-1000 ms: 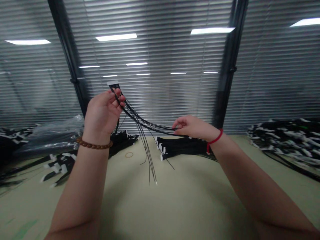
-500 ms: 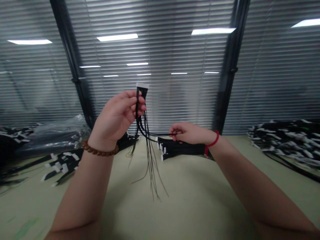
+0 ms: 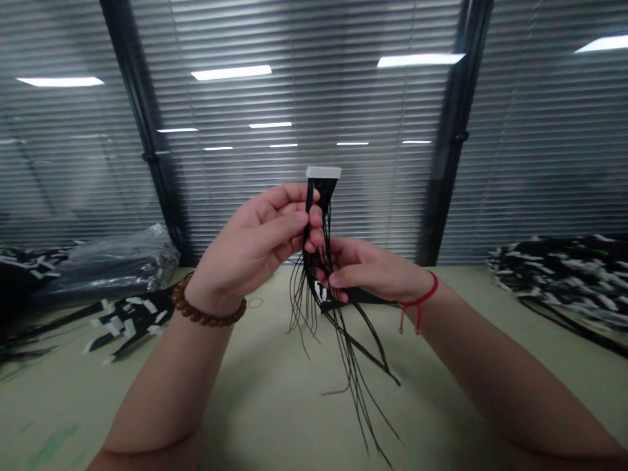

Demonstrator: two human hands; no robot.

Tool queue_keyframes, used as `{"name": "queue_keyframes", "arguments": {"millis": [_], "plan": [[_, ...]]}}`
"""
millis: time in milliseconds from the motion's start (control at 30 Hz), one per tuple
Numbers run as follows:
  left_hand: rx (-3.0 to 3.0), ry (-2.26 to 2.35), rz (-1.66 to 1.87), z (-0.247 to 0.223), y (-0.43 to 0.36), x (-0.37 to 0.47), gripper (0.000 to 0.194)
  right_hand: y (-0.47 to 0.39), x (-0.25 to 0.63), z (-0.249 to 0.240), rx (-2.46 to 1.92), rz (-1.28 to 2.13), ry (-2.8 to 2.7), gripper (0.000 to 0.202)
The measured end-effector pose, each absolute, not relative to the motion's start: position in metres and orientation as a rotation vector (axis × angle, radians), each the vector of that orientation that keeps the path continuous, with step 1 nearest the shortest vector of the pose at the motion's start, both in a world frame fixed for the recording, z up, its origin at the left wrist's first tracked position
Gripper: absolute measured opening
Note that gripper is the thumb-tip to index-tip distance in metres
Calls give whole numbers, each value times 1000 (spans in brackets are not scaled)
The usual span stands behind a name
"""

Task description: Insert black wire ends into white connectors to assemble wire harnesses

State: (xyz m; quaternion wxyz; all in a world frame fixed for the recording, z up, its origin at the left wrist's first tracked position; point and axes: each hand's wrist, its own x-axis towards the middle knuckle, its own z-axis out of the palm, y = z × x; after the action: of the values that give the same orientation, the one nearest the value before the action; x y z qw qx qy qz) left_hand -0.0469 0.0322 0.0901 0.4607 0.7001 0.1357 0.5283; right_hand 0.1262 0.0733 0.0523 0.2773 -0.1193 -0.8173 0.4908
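Observation:
My left hand [image 3: 275, 226] is closed on a black wire harness [image 3: 321, 196], pinching it just under the white connector [image 3: 324, 173] at its top. The connector points up, and loose thin wires hang down below the fingers. My right hand [image 3: 367, 268] is a little lower and to the right, its thumb and fingers closed on some of the harness's black wires. Two thicker strands run down to the right and end in a small white tip [image 3: 396, 379]. Part of the right fingers is hidden behind the wires.
Behind my right hand lies a bundle of black harnesses [image 3: 370, 296]. More harnesses with white ends [image 3: 130, 320] lie at left, near a clear plastic bag [image 3: 112, 265]. A large pile [image 3: 564, 278] stands at right. A rubber band [image 3: 255, 303] rests on the pale green table [image 3: 275, 405].
My left hand has moved right with the harness, and the connector now faces me more broadly. My right hand has shifted its hold close beneath the left, and the thicker strands now hang down.

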Motion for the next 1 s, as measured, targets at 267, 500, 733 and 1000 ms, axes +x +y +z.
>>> {"name": "queue_keyframes", "arguments": {"millis": [267,500,733,1000], "plan": [[1749,336,1359,91,35,-51,10,70,144,63,-389,1209,-2229,12],[1827,417,1399,91,37,-51,13,68,164,74,-513,1041,-2259,19],[1873,402,1356,90,31,-46,11,73,169,73,-467,1152,-2299,19],[1886,407,1281,89,31,-47,9,67,170,72,-464,1320,-2294,20]]}}
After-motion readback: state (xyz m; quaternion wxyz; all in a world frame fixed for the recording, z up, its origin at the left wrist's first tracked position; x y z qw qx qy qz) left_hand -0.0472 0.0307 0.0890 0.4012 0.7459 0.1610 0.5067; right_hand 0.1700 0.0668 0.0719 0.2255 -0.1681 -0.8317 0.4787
